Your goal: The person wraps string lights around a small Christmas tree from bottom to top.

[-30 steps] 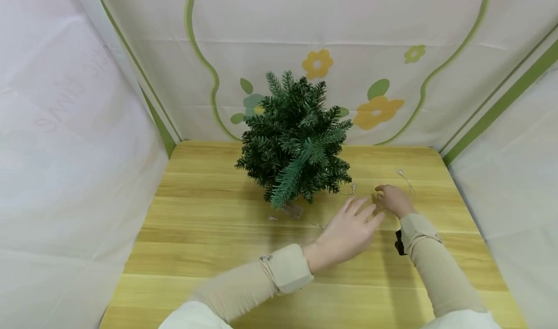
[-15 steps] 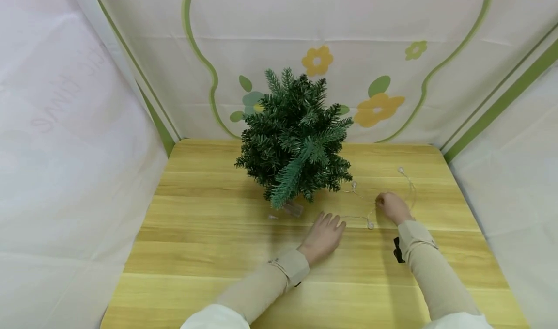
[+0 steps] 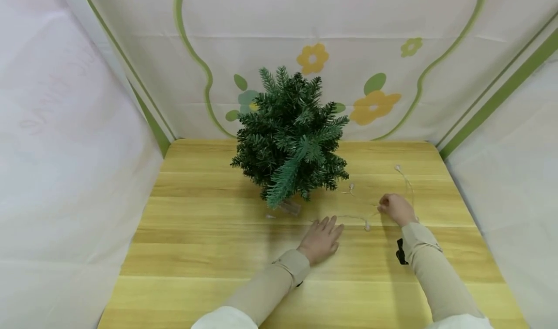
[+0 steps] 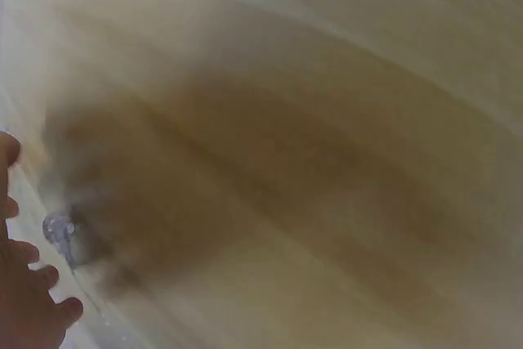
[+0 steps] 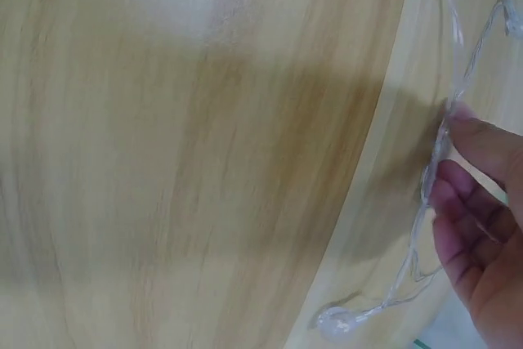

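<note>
A string of clear fairy lights (image 3: 354, 217) lies along the tabletop between my hands. Between thumb and fingers, my right hand (image 3: 398, 209) pinches its thin cord, and the right wrist view shows the doubled strands (image 5: 435, 161) at the fingertips with a round bulb (image 5: 335, 324) below. My left hand (image 3: 320, 239) rests with fingers spread on the table, fingertips right at the cord's left stretch. Another bulb (image 4: 59, 228) shows near those fingers in the left wrist view. Just behind stands a small green artificial Christmas tree (image 3: 289, 140), its foot mostly hidden by branches.
A clear, box-like piece (image 3: 291, 208) lies at the tree's foot, with a small bulb (image 3: 271, 216) to its left. More bulbs lie right of the tree, one farther back (image 3: 397, 167). Fabric walls (image 3: 261, 23) border the wooden table (image 3: 196, 251) at the back and sides.
My left hand has moved left, away from the right hand, and come down at the cord. My right fingers have closed on the cord, and its stretch between the hands now shows.
</note>
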Available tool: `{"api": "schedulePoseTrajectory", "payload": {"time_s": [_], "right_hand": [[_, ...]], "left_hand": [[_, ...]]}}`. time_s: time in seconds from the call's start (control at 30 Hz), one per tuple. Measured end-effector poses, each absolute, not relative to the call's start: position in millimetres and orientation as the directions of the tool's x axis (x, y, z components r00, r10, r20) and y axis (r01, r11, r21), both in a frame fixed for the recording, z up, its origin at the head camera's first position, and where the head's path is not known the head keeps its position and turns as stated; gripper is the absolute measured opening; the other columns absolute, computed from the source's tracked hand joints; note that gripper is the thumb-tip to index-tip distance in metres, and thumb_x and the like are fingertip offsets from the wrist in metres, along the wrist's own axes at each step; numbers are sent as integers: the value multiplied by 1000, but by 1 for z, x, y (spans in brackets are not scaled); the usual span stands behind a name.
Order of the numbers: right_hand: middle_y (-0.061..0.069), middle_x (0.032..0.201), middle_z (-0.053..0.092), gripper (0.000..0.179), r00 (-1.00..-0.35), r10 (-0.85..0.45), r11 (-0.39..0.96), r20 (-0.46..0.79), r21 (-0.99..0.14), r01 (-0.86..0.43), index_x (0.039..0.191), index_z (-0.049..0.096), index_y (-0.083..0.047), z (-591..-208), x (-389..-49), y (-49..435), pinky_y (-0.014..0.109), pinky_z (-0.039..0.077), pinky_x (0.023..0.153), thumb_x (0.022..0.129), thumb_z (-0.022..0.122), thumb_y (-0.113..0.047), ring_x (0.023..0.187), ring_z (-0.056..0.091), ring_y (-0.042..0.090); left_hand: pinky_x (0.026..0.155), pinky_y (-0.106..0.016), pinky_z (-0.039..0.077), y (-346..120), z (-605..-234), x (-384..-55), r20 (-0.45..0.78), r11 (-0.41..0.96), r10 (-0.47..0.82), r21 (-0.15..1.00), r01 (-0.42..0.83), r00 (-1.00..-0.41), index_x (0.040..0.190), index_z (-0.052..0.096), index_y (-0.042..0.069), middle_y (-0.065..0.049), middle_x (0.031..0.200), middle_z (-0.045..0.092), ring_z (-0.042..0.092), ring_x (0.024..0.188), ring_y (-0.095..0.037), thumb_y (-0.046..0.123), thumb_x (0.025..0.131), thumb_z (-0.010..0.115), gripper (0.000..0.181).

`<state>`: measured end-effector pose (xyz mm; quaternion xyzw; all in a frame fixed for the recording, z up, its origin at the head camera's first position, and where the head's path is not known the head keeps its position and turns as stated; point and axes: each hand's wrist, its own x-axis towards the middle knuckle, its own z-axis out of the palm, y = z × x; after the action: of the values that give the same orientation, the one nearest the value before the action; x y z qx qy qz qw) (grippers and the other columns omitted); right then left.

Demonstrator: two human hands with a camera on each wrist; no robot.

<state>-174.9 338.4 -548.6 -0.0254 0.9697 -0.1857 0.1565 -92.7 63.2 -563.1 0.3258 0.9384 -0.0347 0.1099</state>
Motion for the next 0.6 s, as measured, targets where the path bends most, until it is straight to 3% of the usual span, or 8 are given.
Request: {"api": "schedulePoseTrajectory", "payload": {"time_s": [0.3,0.43,0.6], "right_hand": [[24,91,62,12,-964,-155,932,-216,-354,-71,94,65,8,-551,-165,337,45,52,72,90,59,-1,82,59,33],[25,90,60,12,-971,-175,925,-161,-365,-106,94,62,9,-550,-161,337,45,51,70,92,54,0,81,58,33],[26,97,60,16,-970,-167,873,-178,-484,-61,102,54,10,-539,-160,337,42,51,68,96,42,1,83,57,32]], "left_hand": [[124,-35,17,57,-572,-91,-330,806,584,127,578,-742,154,12,33,1,163,4,9,151,-17,53,101,27,59],[123,-37,20,58,-570,-93,-316,798,599,159,581,-736,154,12,33,1,163,6,10,151,-18,53,101,27,59],[122,-40,22,62,-561,-97,-243,781,625,185,597,-742,154,11,32,0,163,10,13,150,-20,51,102,29,59]]}}
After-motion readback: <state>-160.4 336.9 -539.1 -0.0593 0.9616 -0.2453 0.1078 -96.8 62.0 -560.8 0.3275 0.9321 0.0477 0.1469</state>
